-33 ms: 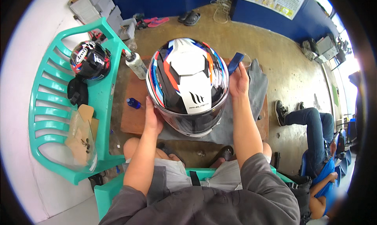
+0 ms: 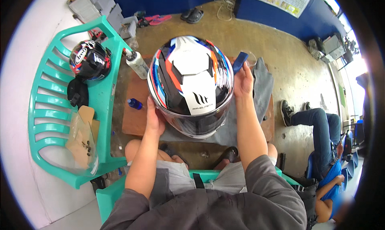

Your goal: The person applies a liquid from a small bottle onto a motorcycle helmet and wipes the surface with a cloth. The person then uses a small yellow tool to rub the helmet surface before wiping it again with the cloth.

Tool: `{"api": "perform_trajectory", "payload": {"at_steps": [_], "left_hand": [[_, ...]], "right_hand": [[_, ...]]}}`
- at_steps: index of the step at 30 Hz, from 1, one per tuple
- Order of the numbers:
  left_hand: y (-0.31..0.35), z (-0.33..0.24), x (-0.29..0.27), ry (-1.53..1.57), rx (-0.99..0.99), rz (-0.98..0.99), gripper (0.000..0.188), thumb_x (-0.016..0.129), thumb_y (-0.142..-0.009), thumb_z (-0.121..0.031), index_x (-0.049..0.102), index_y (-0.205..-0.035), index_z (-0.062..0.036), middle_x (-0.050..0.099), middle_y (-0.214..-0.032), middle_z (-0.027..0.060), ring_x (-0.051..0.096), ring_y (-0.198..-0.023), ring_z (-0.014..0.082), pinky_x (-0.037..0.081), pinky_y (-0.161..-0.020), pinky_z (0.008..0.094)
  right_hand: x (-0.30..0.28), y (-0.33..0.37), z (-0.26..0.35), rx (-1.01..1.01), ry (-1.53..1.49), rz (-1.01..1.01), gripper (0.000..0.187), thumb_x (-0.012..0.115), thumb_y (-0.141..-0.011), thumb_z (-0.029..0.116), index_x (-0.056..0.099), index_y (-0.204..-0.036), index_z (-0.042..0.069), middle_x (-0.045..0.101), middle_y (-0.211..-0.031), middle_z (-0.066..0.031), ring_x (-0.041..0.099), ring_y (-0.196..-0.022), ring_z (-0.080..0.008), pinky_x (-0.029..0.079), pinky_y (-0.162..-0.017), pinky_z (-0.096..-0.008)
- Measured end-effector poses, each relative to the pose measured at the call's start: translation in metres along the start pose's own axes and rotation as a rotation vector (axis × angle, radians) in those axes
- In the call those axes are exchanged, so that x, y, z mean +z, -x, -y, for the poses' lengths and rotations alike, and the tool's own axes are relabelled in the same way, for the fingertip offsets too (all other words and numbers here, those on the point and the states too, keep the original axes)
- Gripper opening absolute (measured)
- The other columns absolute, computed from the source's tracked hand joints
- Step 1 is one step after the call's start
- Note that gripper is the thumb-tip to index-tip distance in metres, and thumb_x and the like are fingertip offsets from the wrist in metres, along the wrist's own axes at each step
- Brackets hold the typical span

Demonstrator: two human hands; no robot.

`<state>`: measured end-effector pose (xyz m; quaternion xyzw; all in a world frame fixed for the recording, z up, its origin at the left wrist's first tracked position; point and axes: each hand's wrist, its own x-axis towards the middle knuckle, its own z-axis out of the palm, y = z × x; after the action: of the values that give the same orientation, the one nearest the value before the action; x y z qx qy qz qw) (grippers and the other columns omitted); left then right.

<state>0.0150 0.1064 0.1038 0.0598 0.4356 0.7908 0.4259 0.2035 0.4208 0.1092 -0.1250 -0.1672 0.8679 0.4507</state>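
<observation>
A full-face motorcycle helmet [image 2: 192,83], white and black with orange and blue stripes, is between my two hands, its dark visor toward me. My left hand [image 2: 154,118] is pressed to its lower left side, the fingers partly hidden beneath the shell. On the right side my right hand [image 2: 243,82] supports it, palm inward. A flat dark blue piece [image 2: 240,61] sits at the right fingertips; whether they grip it I cannot tell. Under the helmet a grey cloth [image 2: 260,87] covers part of a low brown table [image 2: 134,87].
Left on the table are a white bottle [image 2: 137,65] and a small blue bottle [image 2: 135,104]. A green plastic bench [image 2: 105,121] beside it carries a second helmet [image 2: 91,60], a black pouch [image 2: 78,93] and a clear visor [image 2: 90,151]. At right a person in jeans [image 2: 317,127] sits nearby.
</observation>
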Motion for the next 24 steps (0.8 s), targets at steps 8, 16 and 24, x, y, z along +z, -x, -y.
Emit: {"api": "perform_trajectory", "payload": {"at_steps": [8,16,24], "left_hand": [[-0.004,0.001,-0.013,-0.024,-0.044,0.030,0.078,0.044,-0.112,-0.067,0.044,-0.164,-0.0101,0.053,-0.164,0.0086,0.049,-0.150,0.0263,0.038,-0.126,0.0450],[0.018,0.010,-0.020,-0.033,-0.026,0.070,0.075,0.042,-0.114,-0.062,0.035,-0.169,-0.0106,0.048,-0.167,0.0097,0.050,-0.150,0.0258,0.041,-0.125,0.0448],[0.067,0.035,-0.025,-0.025,-0.151,-0.453,0.071,0.045,-0.113,-0.064,0.054,-0.153,-0.0067,0.066,-0.140,0.0111,0.058,-0.138,0.0301,0.042,-0.119,0.0501]], "right_hand": [[-0.021,0.012,-0.001,-0.024,-0.124,0.097,0.036,0.059,-0.111,0.027,0.067,-0.134,0.001,0.075,-0.127,-0.0171,0.070,-0.117,-0.0322,0.054,-0.110,-0.0481],[-0.012,0.057,0.009,-0.017,-0.119,0.014,0.034,0.060,-0.111,0.025,0.068,-0.134,0.001,0.075,-0.128,-0.0166,0.072,-0.117,-0.0325,0.055,-0.108,-0.0480],[0.009,0.069,0.028,-0.087,0.103,0.061,0.030,0.065,-0.108,0.023,0.064,-0.134,0.008,0.074,-0.125,-0.0142,0.073,-0.112,-0.0298,0.052,-0.112,-0.0528]]}}
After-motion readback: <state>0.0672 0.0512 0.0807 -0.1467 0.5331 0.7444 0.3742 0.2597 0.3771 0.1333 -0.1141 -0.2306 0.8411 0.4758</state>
